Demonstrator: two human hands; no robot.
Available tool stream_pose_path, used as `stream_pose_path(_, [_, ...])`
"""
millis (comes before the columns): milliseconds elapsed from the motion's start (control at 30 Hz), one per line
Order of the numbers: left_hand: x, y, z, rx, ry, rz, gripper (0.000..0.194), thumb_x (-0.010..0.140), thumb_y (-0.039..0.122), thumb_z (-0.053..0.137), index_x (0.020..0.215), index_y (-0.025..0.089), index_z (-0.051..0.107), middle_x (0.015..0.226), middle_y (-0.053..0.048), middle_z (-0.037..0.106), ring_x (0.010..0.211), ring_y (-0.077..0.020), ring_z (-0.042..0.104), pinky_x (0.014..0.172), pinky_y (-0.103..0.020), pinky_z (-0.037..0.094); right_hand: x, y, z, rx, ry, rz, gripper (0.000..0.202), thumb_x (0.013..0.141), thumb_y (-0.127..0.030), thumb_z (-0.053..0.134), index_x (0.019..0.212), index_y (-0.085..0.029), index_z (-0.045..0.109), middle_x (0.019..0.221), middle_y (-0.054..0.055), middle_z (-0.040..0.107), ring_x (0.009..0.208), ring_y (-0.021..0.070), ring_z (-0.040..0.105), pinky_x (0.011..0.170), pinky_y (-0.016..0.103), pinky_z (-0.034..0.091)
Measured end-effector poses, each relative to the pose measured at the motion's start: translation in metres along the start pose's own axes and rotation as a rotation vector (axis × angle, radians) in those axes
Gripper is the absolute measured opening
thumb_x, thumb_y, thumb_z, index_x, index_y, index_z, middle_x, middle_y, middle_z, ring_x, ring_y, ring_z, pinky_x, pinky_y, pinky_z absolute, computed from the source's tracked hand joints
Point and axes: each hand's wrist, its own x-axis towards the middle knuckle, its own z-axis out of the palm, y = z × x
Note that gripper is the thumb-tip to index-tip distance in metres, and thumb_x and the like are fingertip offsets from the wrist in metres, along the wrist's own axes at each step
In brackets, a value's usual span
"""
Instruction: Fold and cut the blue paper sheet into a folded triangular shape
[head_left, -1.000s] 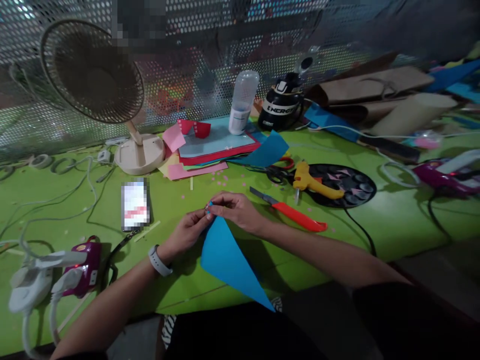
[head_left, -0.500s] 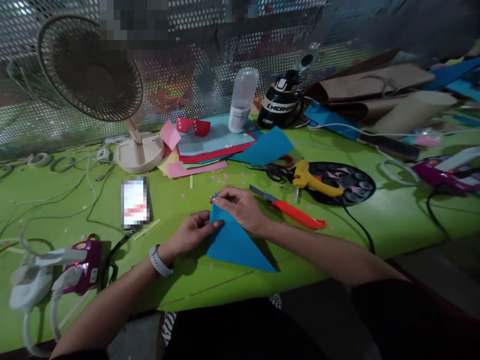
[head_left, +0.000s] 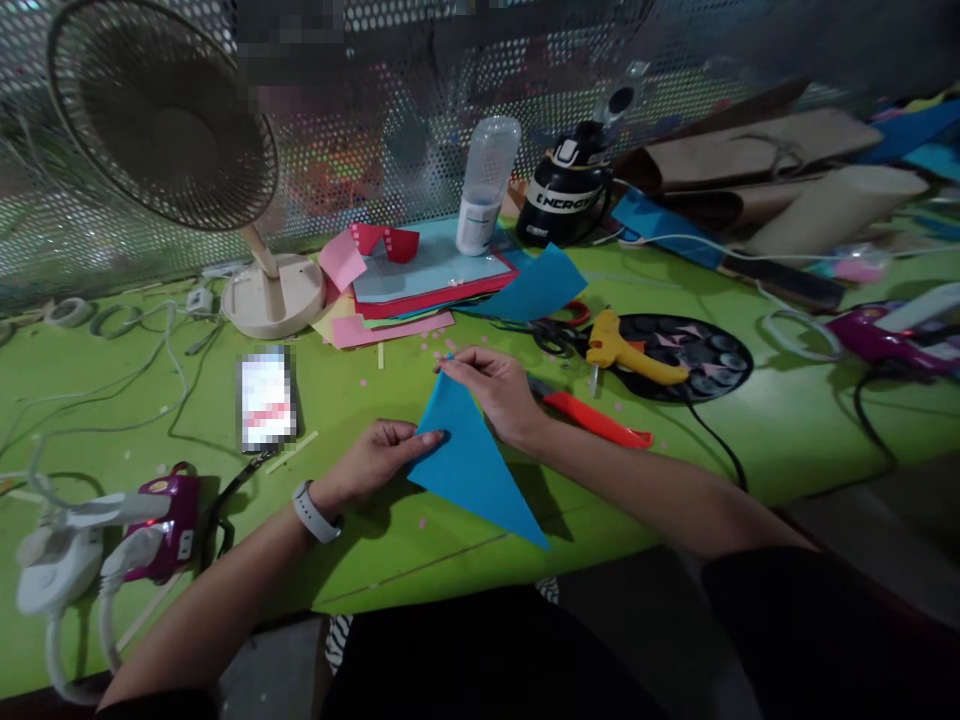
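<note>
A triangular blue sheet (head_left: pixel 474 455), which looks like folded craft paper, is between my hands over the green table. My left hand (head_left: pixel 382 458) pinches its left edge, thumb on top and the other fingers curled underneath. At the top corner, my right hand (head_left: pixel 499 395) grips the sheet between thumb and fingers. The sheet's long point reaches down toward the table's front edge. Just right of my right hand lies a utility knife (head_left: pixel 596 418) with an orange-red handle, its blade partly hidden by that hand.
A yellow glue gun (head_left: pixel 634 355) rests on a round black tray (head_left: pixel 720 345), beside black-handled scissors (head_left: pixel 553 338). Behind are stacked papers (head_left: pixel 435 290), a clear bottle (head_left: pixel 484 190) and a black jug (head_left: pixel 562 195). Leftward stand a phone (head_left: pixel 266 400), a fan (head_left: pixel 270 295) and a purple power strip (head_left: pixel 169 520).
My right hand has shifted slightly up and right with the sheet's top corner. The sheet appears lifted and tilted a little, and my left hand has slid slightly left.
</note>
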Motion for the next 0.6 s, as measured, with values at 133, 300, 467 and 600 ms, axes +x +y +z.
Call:
stream_pose_path(133, [0.002, -0.001, -0.003, 0.074, 0.024, 0.056, 0.044, 0.082, 0.054, 0.068, 0.062, 0.015, 0.060, 0.054, 0.004, 0.050, 0.047, -0.0056, 0.039, 0.047, -0.021, 0.034, -0.002, -0.001, 0.001, 0.095, -0.231, 0.345, 0.035, 0.052, -0.040, 0.089, 0.073, -0.020, 0.070, 0.074, 0.001, 0.070, 0.069, 0.0170, 0.063, 0.068, 0.033, 0.053])
stream_pose_path(300, [0.004, -0.002, -0.006, 0.190, 0.030, 0.133, 0.047, 0.084, 0.053, 0.066, 0.058, 0.015, 0.057, 0.052, 0.005, 0.040, 0.047, -0.0052, 0.030, 0.045, -0.020, 0.027, -0.005, 0.004, 0.002, 0.132, -0.274, 0.496, 0.034, 0.043, -0.029, 0.093, 0.068, -0.018, 0.073, 0.068, 0.003, 0.073, 0.059, 0.0162, 0.064, 0.062, 0.033, 0.056])
stream_pose_path(467, [0.004, 0.000, -0.008, 0.180, 0.056, 0.052, 0.045, 0.082, 0.054, 0.068, 0.060, 0.015, 0.060, 0.053, 0.004, 0.047, 0.045, -0.0054, 0.037, 0.045, -0.020, 0.034, 0.007, 0.005, -0.004, 0.119, -0.219, 0.419, 0.029, 0.053, -0.037, 0.090, 0.069, -0.018, 0.076, 0.073, 0.004, 0.075, 0.065, 0.0158, 0.066, 0.068, 0.033, 0.054])
stream_pose_path(600, [0.002, 0.002, -0.007, 0.157, 0.054, 0.004, 0.041, 0.079, 0.055, 0.070, 0.069, 0.015, 0.068, 0.059, 0.000, 0.059, 0.048, -0.0077, 0.048, 0.050, -0.023, 0.045, 0.028, 0.004, -0.018, 0.102, -0.105, 0.248, 0.025, 0.058, -0.040, 0.086, 0.069, -0.020, 0.075, 0.075, 0.003, 0.075, 0.072, 0.0155, 0.066, 0.076, 0.032, 0.051])
